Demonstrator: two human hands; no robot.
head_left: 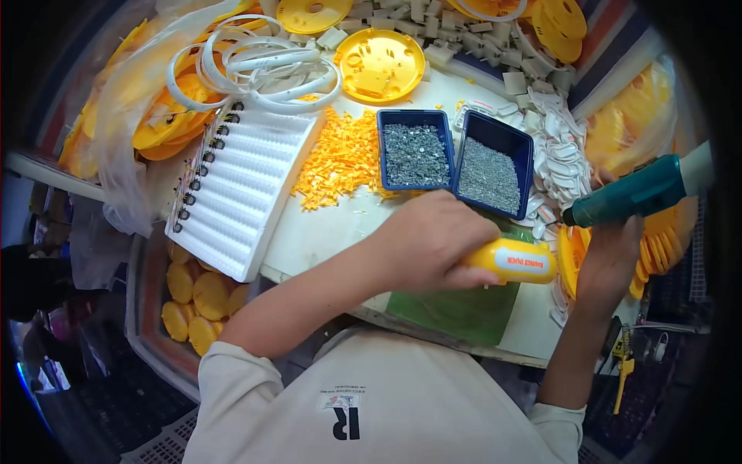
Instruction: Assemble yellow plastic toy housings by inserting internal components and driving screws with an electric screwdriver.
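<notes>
My left hand (437, 238) is closed round a yellow rounded plastic housing (544, 276) with a white oval label, held above a green mat (456, 313). My right hand (607, 267) grips a teal power screwdriver (638, 191), whose dark tip points left, just beyond the housing and apart from it. Two dark blue bins stand past my left hand: the left bin (380, 143) holds larger metal screws or fasteners, the right bin (502, 133) finer ones. My fingers partly cover the housing's left end.
Small orange-yellow parts (340, 158) lie heaped left of the bins, beside a white ridged tray (247, 178) with a row of small dark-tipped parts. White pieces (558, 147) pile up at right. Yellow discs (665, 247) are stacked near my right wrist. White coiled strips (255, 69) lie far left.
</notes>
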